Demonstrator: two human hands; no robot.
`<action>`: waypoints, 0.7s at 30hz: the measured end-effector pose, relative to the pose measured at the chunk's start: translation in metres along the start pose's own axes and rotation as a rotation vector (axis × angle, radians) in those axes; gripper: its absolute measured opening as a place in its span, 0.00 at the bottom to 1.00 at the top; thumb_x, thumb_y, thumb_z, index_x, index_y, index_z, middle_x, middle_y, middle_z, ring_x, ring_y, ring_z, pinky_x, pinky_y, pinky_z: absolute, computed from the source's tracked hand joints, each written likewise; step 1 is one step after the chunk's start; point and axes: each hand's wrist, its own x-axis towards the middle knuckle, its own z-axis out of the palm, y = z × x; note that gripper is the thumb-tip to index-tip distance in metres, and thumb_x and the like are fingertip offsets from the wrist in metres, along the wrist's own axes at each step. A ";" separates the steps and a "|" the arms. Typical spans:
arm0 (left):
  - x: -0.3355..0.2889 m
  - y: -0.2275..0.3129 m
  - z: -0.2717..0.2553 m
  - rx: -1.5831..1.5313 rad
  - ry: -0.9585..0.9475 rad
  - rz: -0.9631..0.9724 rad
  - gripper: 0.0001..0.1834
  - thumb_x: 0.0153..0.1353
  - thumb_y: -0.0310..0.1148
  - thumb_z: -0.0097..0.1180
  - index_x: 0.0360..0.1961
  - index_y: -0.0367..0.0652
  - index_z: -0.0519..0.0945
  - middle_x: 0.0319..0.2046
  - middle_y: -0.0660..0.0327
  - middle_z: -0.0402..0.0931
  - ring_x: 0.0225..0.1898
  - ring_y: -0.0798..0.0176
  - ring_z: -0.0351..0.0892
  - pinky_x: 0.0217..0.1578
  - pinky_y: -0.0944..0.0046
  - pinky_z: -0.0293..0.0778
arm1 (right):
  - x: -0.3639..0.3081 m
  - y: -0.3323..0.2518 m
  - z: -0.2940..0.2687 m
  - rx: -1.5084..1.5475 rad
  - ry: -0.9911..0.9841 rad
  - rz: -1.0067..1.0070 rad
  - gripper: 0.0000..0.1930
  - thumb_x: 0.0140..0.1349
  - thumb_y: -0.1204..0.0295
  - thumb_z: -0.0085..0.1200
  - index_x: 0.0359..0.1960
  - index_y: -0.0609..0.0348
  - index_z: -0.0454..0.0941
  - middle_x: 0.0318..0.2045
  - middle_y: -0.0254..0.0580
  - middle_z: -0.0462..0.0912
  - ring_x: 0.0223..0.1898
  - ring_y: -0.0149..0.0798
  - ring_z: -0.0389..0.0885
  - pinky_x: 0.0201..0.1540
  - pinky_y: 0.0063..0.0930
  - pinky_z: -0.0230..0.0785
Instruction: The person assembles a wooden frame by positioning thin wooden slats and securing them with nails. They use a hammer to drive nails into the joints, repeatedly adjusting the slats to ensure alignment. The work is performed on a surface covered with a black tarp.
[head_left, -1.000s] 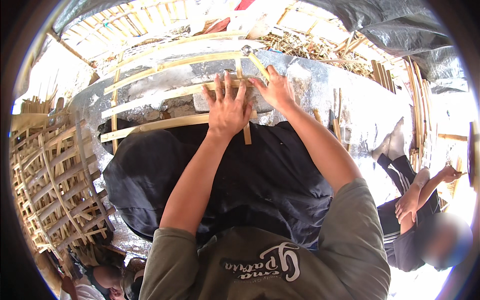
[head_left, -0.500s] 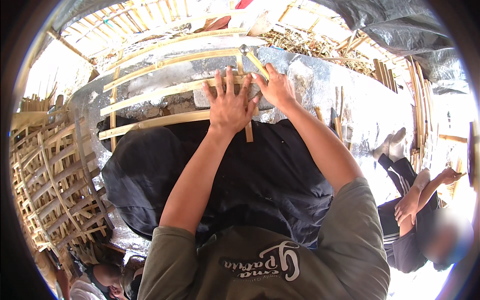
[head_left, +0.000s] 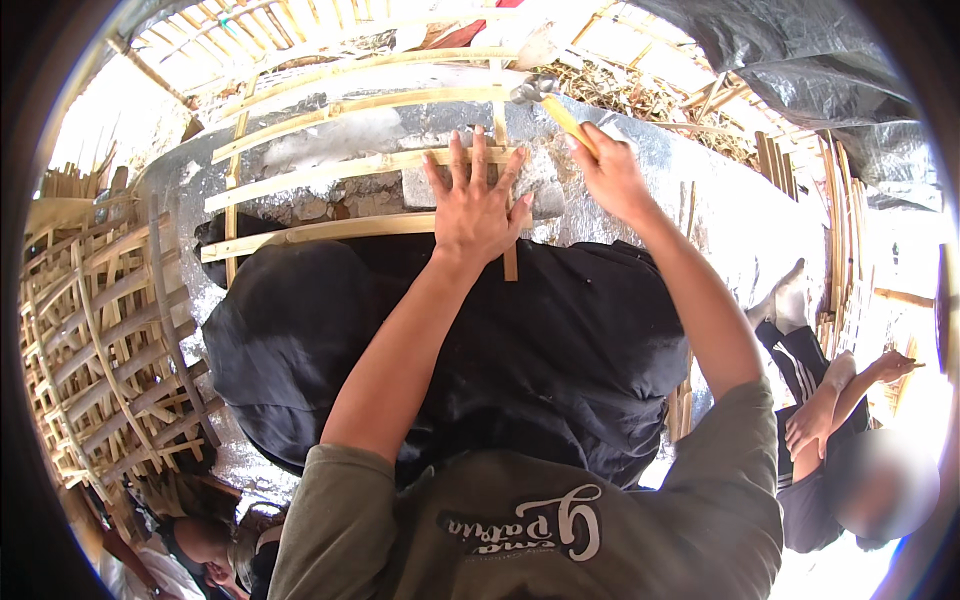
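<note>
The person's left hand lay open, palm down and fingers spread, across an open lattice of pale, flat bamboo-like strips. It held nothing; its fingers crossed one long strip, and its palm covered part of the nearest one, close to the right-hand crosspiece. The right hand was closed around the yellow handle of a hammer, whose grey metal head pointed up and to the left. In the view, that head appeared just right of the crosspiece, beside the end of a long strip; whether it touched the wood could not be told.

Beneath the right part of the lattice sat a pale grey, rectangular block, partly hidden by the left hand. The nearest strip ran along the far edge of a large black cloth spread in front of the person's olive-green T-shirt.

To the left stood a heap of tan, woven-looking slatted lattices. At the right, a seated person in black trousers with white side stripes had crossed forearms. Dark grey plastic sheeting hung at the upper right, near a pile of dry brown scraps.
</note>
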 end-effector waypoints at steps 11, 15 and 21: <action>-0.002 -0.005 -0.001 -0.037 0.037 0.013 0.29 0.70 0.56 0.48 0.70 0.62 0.72 0.75 0.41 0.53 0.75 0.29 0.50 0.65 0.16 0.46 | -0.040 -0.037 -0.031 -0.281 -0.105 -0.290 0.12 0.73 0.64 0.50 0.54 0.50 0.71 0.24 0.56 0.82 0.30 0.63 0.83 0.32 0.56 0.74; -0.001 -0.004 0.001 -0.039 0.045 0.006 0.31 0.70 0.56 0.49 0.72 0.64 0.69 0.75 0.42 0.54 0.75 0.29 0.50 0.66 0.16 0.45 | -0.032 -0.042 -0.037 -0.363 -0.132 -0.262 0.12 0.73 0.64 0.51 0.54 0.51 0.71 0.24 0.57 0.82 0.30 0.64 0.83 0.33 0.57 0.74; 0.001 -0.003 -0.001 -0.029 0.046 0.008 0.32 0.69 0.56 0.50 0.73 0.66 0.68 0.74 0.42 0.55 0.74 0.30 0.52 0.66 0.16 0.46 | -0.029 -0.034 -0.032 -0.321 -0.100 -0.272 0.10 0.74 0.66 0.50 0.50 0.55 0.72 0.25 0.59 0.81 0.30 0.65 0.81 0.34 0.56 0.69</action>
